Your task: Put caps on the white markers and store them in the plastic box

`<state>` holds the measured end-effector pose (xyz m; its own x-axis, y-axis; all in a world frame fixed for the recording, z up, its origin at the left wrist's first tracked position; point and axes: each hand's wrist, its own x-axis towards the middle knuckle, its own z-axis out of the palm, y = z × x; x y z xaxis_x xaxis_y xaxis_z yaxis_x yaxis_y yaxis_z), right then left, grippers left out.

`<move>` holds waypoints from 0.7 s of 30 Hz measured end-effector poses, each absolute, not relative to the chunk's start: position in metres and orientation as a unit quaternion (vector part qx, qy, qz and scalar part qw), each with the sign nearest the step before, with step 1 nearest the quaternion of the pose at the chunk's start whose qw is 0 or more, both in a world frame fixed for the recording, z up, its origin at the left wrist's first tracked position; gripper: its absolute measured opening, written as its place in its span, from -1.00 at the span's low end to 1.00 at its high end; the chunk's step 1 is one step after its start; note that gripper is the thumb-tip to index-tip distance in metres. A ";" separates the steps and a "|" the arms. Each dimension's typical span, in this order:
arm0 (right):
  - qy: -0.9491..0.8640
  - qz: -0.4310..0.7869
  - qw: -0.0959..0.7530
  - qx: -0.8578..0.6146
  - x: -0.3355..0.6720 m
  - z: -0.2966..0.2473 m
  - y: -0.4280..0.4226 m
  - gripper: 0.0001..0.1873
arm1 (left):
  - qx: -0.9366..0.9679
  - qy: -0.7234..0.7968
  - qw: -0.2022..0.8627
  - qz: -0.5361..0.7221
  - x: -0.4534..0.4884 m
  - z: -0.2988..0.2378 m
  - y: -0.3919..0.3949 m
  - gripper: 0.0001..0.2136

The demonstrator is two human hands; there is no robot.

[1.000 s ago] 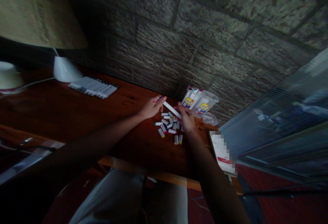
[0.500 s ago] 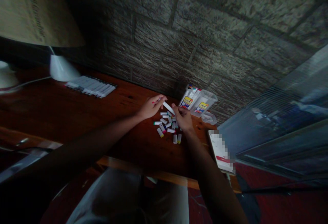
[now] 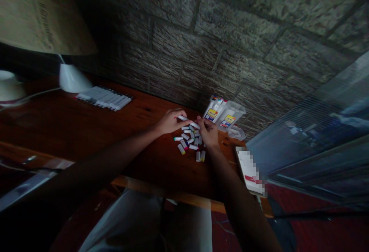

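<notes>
A white marker (image 3: 195, 124) with a bit of red at its left end spans my two hands above the table. My left hand (image 3: 170, 122) is closed around its left part, the thumb lying across the barrel. At the other end, the fingers of my right hand (image 3: 209, 132) pinch the marker's tip; exactly what is between them is too small to make out. Just below both hands lies a loose pile of short white marker caps (image 3: 184, 144) with coloured ends, green, yellow, pink and blue among them.
A row of white markers (image 3: 105, 98) lies at the left by a lamp (image 3: 73, 78). Clear plastic cases (image 3: 227, 115) with yellow labels stand against the stone wall, a clear lid (image 3: 236, 132) beside them. A phone-like white device (image 3: 249, 171) lies at the table's right edge.
The marker has tilted flatter between my hands. My left thumb has come down across its barrel, and the red end now shows at the left. The cap pile looks the same.
</notes>
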<state>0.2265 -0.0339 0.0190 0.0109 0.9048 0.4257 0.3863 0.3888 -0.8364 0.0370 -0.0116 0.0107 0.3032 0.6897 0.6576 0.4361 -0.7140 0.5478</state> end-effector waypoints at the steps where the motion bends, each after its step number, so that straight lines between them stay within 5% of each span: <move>1: -0.660 0.245 0.513 -0.491 0.227 0.018 -0.033 -0.48 | 0.802 0.357 0.124 0.462 0.037 0.012 -0.013 -0.74; 10: -0.666 0.268 0.512 -0.473 0.223 0.015 -0.033 -0.53 | 0.861 0.337 0.018 0.382 0.045 0.019 -0.022 -0.74; 21: -0.581 0.335 0.534 -0.514 0.232 0.012 -0.023 -0.53 | 0.791 0.408 0.126 0.439 0.041 0.005 -0.011 -0.71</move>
